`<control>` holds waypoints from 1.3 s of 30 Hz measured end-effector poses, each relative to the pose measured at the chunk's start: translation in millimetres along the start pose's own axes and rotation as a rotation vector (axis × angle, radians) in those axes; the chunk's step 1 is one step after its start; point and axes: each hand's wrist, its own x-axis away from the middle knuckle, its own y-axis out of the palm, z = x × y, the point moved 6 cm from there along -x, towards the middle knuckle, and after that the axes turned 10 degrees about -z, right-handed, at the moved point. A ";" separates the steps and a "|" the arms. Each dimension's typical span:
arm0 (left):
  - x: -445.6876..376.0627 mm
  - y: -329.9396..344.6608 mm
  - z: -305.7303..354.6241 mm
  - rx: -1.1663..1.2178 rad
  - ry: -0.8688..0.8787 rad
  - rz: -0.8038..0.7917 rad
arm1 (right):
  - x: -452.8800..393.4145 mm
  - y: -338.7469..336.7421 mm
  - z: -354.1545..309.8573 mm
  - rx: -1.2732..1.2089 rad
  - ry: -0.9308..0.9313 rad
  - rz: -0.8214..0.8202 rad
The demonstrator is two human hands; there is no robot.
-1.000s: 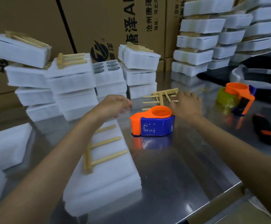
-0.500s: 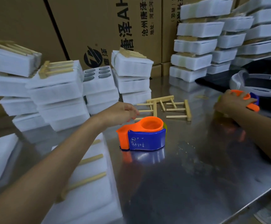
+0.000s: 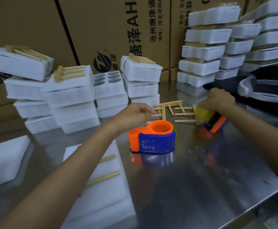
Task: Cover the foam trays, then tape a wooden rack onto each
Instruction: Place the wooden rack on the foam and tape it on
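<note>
Covered white foam tray (image 3: 100, 192) lies flat at near left, pale wooden rack (image 3: 104, 172) resting on top, partly hidden by forearm. Two loose wooden racks (image 3: 176, 111) lie flat on steel, mid-table. Orange-blue tape dispenser (image 3: 153, 139) upright, centre.

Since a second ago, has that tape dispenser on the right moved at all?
Yes. The right hand grips the tape dispenser and has brought it from the far right in toward the loose wooden racks, now touching them.

Both forearms are bare (no sleeve reaches into view), and both hands (image 3: 137, 113) are bare: no gloves or rings.
</note>
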 end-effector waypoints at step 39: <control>183.5 -24.1 -27.2 -0.113 0.288 0.568 | 179.7 25.9 -261.1 -0.484 -0.311 -0.061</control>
